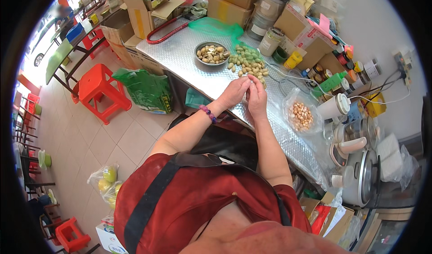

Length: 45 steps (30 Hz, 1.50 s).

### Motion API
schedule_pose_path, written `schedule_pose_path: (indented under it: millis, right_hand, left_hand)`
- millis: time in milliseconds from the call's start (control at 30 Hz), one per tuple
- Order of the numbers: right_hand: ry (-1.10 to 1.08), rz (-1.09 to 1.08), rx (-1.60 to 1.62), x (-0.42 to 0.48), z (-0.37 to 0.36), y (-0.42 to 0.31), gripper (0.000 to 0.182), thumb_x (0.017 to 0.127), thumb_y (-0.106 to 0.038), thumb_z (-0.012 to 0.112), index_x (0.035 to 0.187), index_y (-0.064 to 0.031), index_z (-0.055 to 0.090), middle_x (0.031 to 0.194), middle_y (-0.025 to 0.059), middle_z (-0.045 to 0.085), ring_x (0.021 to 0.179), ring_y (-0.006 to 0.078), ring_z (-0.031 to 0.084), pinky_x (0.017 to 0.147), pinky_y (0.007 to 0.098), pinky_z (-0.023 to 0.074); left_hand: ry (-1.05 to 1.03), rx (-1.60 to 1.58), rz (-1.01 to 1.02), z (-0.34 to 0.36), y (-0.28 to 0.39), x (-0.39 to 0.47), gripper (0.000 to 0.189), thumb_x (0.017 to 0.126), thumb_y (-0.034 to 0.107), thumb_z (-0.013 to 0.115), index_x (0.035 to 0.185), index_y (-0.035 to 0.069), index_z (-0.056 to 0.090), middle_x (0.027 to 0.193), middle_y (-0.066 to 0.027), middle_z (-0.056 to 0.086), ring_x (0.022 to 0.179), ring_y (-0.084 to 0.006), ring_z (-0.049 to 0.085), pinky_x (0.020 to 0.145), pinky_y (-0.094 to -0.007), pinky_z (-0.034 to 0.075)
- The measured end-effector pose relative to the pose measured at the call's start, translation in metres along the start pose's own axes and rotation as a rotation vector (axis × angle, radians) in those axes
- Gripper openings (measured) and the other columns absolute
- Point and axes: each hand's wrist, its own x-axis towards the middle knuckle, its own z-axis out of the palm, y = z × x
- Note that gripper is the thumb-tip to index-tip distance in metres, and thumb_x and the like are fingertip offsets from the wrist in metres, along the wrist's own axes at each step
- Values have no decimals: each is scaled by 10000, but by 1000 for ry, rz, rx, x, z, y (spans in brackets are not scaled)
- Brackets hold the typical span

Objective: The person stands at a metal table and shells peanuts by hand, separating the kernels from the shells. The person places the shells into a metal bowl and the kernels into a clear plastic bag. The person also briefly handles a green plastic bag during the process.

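Observation:
My left hand (234,92) and my right hand (257,97) meet at their fingertips above the front edge of the foil-covered table (175,56). Whatever lies between the fingers is too small and hidden to tell. Just beyond the fingertips spreads a pile of pale nuts in their shells (253,67), its far part covered by green mesh netting (216,26). Left of the pile, a round metal bowl (212,62) holds broken shells. To the right of my right hand, a clear plastic bag (287,104) lies open with shelled brown-and-white nuts (301,116) in it.
Jars (271,41), a yellow bottle (293,60), a white cup (334,107) and cables crowd the wall side. A red U-shaped lock (167,34) lies at the far left. Beside the table stand a green sack (145,90) and a red plastic stool (99,87).

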Motion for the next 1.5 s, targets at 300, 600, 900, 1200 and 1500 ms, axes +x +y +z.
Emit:
schedule_pose_path:
  millis: [300,600,900,1200,1500]
  right_hand:
    - [27,122,334,0,-5,-3,324,948,-160,453,1217,9,517,805,-21,547,589,6,446,489,138,344]
    - [102,161,459,2,-1,-15,291,938,-127,445,1176,18,531,886,4,579,690,33,522,574,150,414]
    - [29,-69,26,3,0,-10,283,962,-162,440,1167,-8,559,892,12,587,753,51,508,646,194,430]
    - [67,111,251,5,-6,-10,170,960,-168,441,1021,-45,542,861,-2,548,696,38,489,586,169,408]
    - [145,118,440,11,-3,3,159,933,-142,454,1012,-27,530,905,38,576,800,97,547,706,223,464]
  left_hand:
    - [94,83,37,15,1,5,218,944,164,408,897,-8,535,718,-118,545,633,-214,554,604,-328,466]
    - [193,203,129,26,-5,8,194,909,166,450,884,0,546,801,-174,566,731,-336,580,656,-402,477]
    - [201,36,11,21,-10,10,271,928,207,395,929,-19,544,870,-187,571,780,-334,554,704,-372,458]
    - [156,218,122,22,-12,12,227,923,166,403,899,-18,535,837,-190,541,786,-349,535,721,-392,450]
    - [232,260,144,29,-7,14,187,895,127,440,820,-18,531,813,-194,523,777,-372,516,703,-424,436]
